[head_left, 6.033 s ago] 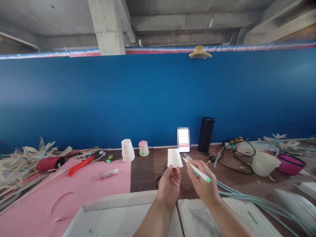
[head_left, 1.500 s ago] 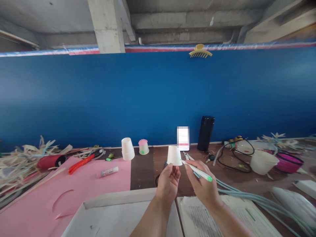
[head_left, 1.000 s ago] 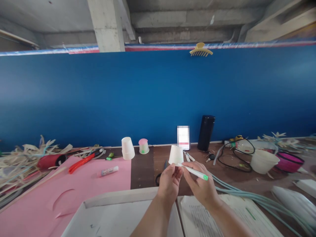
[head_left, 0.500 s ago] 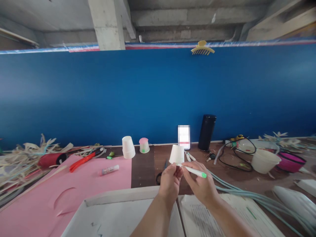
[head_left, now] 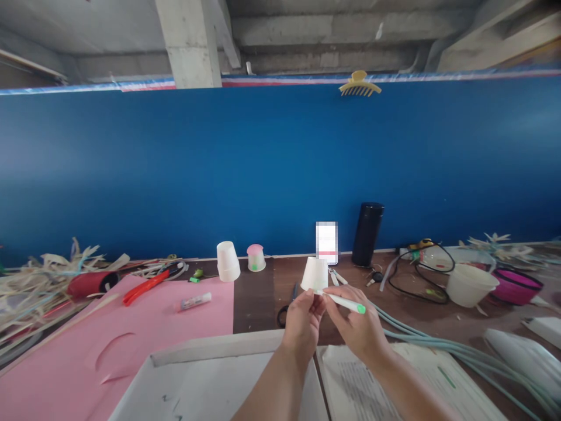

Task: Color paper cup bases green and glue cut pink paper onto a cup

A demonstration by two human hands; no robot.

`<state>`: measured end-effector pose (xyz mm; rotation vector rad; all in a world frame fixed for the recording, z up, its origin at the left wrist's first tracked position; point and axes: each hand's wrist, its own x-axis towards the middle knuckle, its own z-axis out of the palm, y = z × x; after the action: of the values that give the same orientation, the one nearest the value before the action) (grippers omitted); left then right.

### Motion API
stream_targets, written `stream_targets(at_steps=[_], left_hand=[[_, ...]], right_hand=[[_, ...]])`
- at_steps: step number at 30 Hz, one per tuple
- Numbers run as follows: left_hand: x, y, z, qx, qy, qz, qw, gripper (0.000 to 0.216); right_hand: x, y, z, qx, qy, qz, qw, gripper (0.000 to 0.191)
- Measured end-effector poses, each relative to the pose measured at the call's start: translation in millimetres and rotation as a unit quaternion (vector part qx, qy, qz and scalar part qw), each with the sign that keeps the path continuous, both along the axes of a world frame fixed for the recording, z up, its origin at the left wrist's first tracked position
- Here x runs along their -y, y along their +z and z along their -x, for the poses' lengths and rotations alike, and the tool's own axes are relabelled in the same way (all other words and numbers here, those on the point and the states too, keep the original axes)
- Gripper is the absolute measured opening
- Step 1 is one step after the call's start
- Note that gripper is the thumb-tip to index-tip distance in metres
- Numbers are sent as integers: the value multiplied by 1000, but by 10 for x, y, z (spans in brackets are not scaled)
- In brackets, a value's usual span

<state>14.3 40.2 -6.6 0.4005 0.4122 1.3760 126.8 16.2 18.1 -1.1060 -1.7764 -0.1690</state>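
A white paper cup [head_left: 314, 272], bottom side up, is held at its lower rim by my left hand [head_left: 303, 321], whose fingers are closed on it. Gripped in my right hand [head_left: 358, 327] is a white marker [head_left: 344, 302] with a green end, its tip pointing left at the cup's rim. My fingers hide the marker's tip. Scissors [head_left: 283, 316] lie partly hidden just left of my left hand. Further left stand upturned white paper cups [head_left: 228, 262] and a small cup with a pink top [head_left: 256, 258].
Pink paper [head_left: 197, 327] covers the left, with a glue tube [head_left: 195, 302] on it. A white tray [head_left: 210, 374] and printed pages [head_left: 350, 380] lie in front. Behind stand a phone [head_left: 326, 242] and black flask [head_left: 368, 235]. Right are pale-blue cords [head_left: 421, 339] and a white tub [head_left: 471, 285].
Both hands stay almost in place. The marker and cup have shifted only very slightly.
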Motion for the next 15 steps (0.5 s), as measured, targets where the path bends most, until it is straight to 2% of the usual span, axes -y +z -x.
stream_targets(at_steps=[15], left_hand=[[-15, 1, -6, 10, 7, 18, 1000, 9]], right_hand=[[3, -13, -6, -8, 3, 6, 1000, 11]])
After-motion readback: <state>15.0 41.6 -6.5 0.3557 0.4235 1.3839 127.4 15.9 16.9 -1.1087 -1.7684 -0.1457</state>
